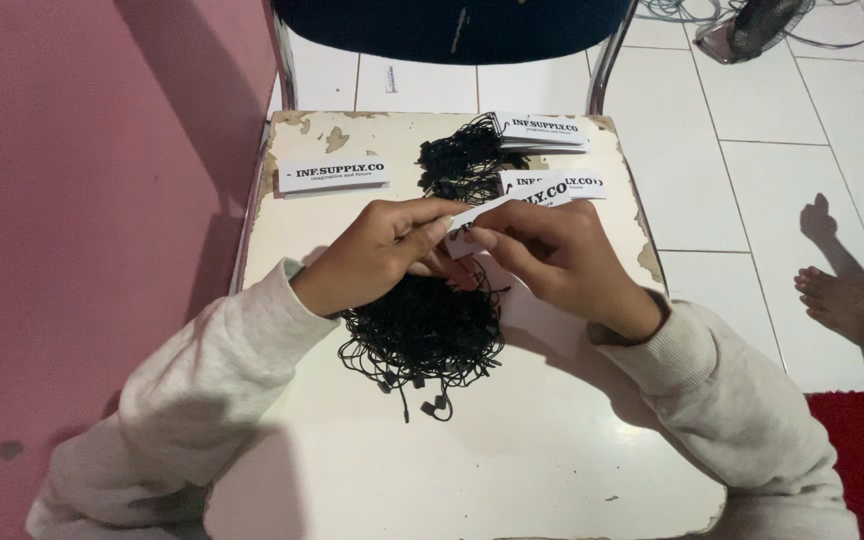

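My left hand [377, 250] and my right hand [557, 255] meet over the middle of a small white table [512, 440]. Between their fingertips they pinch one white paper tag with black print [512, 203], tilted up to the right. Just below my hands lies a tangled heap of black string loops [422, 335]. Both arms wear cream sleeves.
A stack of white tags [334, 175] lies at the table's back left. More tags [542, 130] with black strings attached [462, 160] pile at the back right. A dark chair [452, 25] stands behind. Pink wall on the left; another person's foot [842, 300] rests on the tiled floor at right.
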